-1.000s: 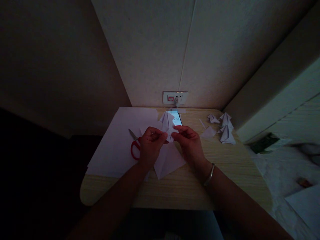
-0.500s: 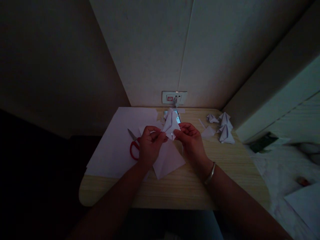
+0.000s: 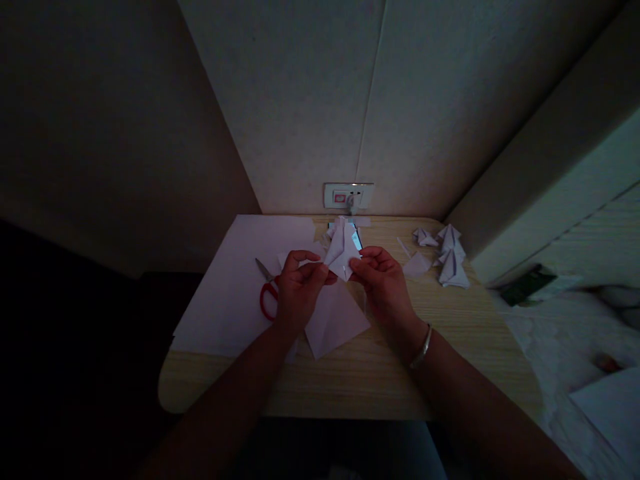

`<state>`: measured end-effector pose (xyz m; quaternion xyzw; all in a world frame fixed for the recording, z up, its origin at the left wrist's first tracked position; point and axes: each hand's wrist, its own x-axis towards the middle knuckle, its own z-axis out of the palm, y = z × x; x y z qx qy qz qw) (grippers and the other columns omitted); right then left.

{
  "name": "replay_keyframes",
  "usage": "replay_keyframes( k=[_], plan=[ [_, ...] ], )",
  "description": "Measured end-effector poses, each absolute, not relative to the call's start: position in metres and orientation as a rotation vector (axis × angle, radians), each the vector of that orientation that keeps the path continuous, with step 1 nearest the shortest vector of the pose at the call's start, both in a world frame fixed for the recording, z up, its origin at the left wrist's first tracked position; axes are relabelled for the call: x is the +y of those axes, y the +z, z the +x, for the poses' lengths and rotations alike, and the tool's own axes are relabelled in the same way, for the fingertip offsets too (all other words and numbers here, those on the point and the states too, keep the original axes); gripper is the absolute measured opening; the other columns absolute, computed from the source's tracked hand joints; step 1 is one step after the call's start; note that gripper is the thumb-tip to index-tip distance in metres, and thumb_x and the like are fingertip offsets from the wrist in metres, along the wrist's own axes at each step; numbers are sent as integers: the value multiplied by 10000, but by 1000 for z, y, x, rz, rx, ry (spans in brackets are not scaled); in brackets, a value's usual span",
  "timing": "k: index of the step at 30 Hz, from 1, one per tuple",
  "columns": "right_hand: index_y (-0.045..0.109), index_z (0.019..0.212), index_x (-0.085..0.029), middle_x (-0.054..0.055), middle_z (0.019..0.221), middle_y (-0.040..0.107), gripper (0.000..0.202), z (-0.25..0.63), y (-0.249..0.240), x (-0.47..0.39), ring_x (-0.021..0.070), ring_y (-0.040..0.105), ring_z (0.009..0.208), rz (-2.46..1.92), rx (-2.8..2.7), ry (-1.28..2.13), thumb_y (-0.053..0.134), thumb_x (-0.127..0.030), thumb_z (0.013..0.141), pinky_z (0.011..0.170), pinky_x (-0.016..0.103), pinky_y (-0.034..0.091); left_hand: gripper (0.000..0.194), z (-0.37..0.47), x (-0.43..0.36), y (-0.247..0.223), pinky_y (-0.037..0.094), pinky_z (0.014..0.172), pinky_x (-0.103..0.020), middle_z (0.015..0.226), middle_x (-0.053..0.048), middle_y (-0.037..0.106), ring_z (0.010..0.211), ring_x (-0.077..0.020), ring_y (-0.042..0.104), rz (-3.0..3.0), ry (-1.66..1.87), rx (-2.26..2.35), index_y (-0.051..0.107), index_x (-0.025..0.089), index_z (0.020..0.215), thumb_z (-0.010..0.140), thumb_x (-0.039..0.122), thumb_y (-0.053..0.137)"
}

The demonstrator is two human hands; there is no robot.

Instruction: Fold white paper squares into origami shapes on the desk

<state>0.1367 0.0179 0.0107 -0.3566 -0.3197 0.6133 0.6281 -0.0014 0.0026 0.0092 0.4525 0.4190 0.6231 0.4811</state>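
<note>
A white folded paper piece (image 3: 343, 248) is held up above the table between both hands. My left hand (image 3: 301, 287) pinches its lower left corner between thumb and fingers. On the other side, my right hand (image 3: 383, 280) grips the lower right edge, thumb in front and fingers behind. Beneath the hands lies a creased sheet of paper (image 3: 336, 327). Red-handled scissors (image 3: 269, 300) rest just left of my left hand, partly hidden by it, on a stack of white paper (image 3: 220, 293). A lit phone (image 3: 357, 237) shows partly behind the folded piece.
Several folded paper figures (image 3: 453, 260) stand at the table's right end, beside a loose paper scrap (image 3: 417, 264). The wooden table (image 3: 350, 387) meets a wall with a socket (image 3: 349, 196) and a plug in it. A dark green packet (image 3: 529, 285) lies off to the right.
Both hands keep their hold on the folded paper. The left fingers and right thumb have shifted very slightly along its lower edge; everything else stays in place.
</note>
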Motion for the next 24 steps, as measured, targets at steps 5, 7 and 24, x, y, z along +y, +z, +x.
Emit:
replay_keyframes(
  k=[5,7,24],
  plan=[
    [574,699,-197,-55,682,651,251,135,8,17,58,572,503,-820,-835,1360,799,-199,588,512,177,495,283,-1,5,8,501,552,-181,640,58,649,555,-77,619,1100,1552,1008,542,187,801,625,236,759],
    [575,703,-201,-53,690,652,246,134,9,15,61,580,512,-788,-851,1409,796,-201,594,520,179,501,240,-1,6,8,494,530,-174,605,64,631,522,-69,601,1053,1588,984,539,179,743,639,229,748],
    [546,726,-215,-61,676,635,211,131,6,15,70,593,562,-783,-843,1282,749,-234,675,594,200,526,432,4,3,6,531,664,-271,632,62,638,600,-108,632,899,1500,915,466,229,1006,665,267,728]
  ],
)
